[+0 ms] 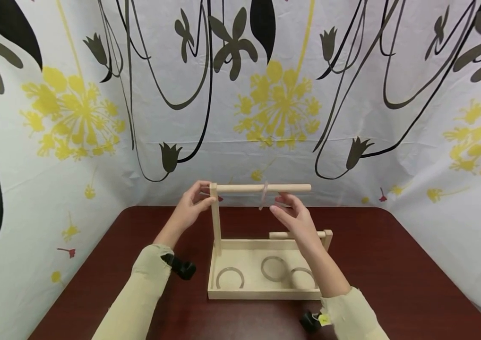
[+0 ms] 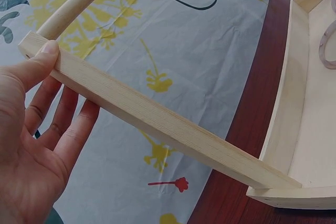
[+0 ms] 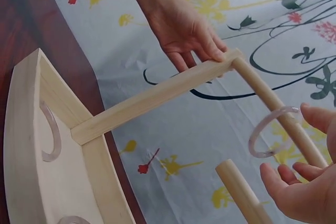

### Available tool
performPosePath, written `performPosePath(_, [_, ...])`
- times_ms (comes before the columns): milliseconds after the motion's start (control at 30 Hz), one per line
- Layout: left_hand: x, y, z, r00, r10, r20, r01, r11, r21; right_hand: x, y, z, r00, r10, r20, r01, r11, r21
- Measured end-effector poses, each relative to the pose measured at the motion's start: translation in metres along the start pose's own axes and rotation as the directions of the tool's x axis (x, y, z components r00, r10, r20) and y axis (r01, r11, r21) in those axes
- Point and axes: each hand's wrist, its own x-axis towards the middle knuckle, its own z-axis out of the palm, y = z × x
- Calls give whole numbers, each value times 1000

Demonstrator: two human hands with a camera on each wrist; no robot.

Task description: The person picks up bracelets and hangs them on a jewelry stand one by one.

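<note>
A wooden stand with a tall post (image 1: pixel 217 224) carries a long round rod (image 1: pixel 240 188) at its top. My left hand (image 1: pixel 188 206) grips the post's upper end, thumb on one face and fingers behind, as the left wrist view shows. A pale pinkish, translucent bangle (image 1: pixel 263 197) hangs around the rod near its middle. My right hand (image 1: pixel 299 221) is just to the right of this bangle, below the rod, with fingers spread and loosely bent. In the right wrist view the thumb tip is right by the edge of the bangle (image 3: pixel 256 139).
The stand's shallow wooden tray (image 1: pixel 261 295) rests on a dark red table (image 1: pixel 168 307). Three similar rings lie in it, one at the left (image 1: pixel 230 269). A shorter, lower rod (image 1: pixel 280 235) reaches in from a post at the right. A patterned cloth (image 1: pixel 223 118) hangs behind the table.
</note>
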Motion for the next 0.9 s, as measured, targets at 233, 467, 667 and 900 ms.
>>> performPosePath(233, [0, -1, -1, 1000, -9, 2, 9, 1000, 2, -14, 3, 1, 999, -19, 30, 18, 1000, 16])
performPosePath(467, [2, -1, -1, 1000, -10, -6, 10, 1000, 15, -27, 10, 12, 991, -73, 113, 67, 996, 55])
performPosePath(667, [3, -4, -2, 1000, -12, -7, 12, 1000, 6, -33, 22, 27, 975, -131, 181, 123, 991, 56])
performPosePath(900, [3, -4, -1, 1000, -3, 1, 3, 1000, -3, -40, 34, 39, 952, -102, 288, 101, 995, 16])
